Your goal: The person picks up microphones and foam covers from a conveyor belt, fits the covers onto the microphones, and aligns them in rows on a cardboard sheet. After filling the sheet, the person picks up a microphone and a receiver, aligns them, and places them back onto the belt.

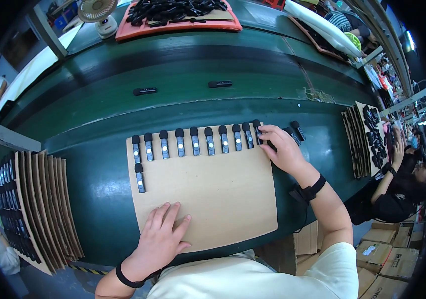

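A sheet of brown cardboard point(208, 199) lies before me on the green bench. Along its far edge runs a row of small black clip-on microphones point(195, 141) with foam tips, most with a pale round spot. One more microphone point(140, 178) sits below the row's left end. At the right end, the fingers and thumb of my right hand point(282, 148) pinch the last microphone point(257, 131), partly hidden by them. My left hand point(162, 230) rests on the cardboard's near left part, fingers spread and holding nothing.
Two loose microphones point(298, 130) lie right of the cardboard; two others point(220, 84) lie on the far strip. Stacked cardboard sheets point(48, 199) with microphones stand left, more point(357, 144) right. Behind are a red tray point(228, 26) and fan point(104, 25). A co-worker point(397, 194) sits right.
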### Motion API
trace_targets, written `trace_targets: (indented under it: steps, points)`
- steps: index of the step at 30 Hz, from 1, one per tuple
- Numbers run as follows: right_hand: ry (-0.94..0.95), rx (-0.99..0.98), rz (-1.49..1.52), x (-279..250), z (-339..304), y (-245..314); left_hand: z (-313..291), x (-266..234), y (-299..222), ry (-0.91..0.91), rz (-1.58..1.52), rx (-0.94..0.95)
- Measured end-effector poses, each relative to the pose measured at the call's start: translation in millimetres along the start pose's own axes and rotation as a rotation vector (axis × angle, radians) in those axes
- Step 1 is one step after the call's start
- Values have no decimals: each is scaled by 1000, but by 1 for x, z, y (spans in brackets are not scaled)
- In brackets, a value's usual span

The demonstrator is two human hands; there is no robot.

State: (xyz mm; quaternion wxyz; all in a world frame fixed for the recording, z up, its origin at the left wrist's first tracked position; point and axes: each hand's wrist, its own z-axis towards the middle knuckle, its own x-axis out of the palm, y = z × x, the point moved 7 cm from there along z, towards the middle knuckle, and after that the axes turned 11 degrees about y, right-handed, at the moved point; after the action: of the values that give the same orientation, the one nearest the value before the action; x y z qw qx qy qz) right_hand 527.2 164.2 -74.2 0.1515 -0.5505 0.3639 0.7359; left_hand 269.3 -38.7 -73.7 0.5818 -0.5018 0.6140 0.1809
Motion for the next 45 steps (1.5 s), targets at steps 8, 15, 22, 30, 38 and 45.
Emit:
trace_targets:
  steps: [8,15,22,30,38,45]
  points:
    - [-23,-10,-4,-30,2,9,0,-10,3,1,-11,0]
    - [21,17,-4,-60,47,25,-15,-80,71,-323,-253,16]
    - [183,110,-71,-35,147,33,18,-136,198,-624,-344,-192]
    - [358,207,-256,28,234,25,86,-143,282,-695,-166,-218]
    - [369,259,-99,32,240,34,107,-136,308,-530,-120,-326]
    - [208,61,553,14,147,138,70,-132,281,-638,-461,-321]
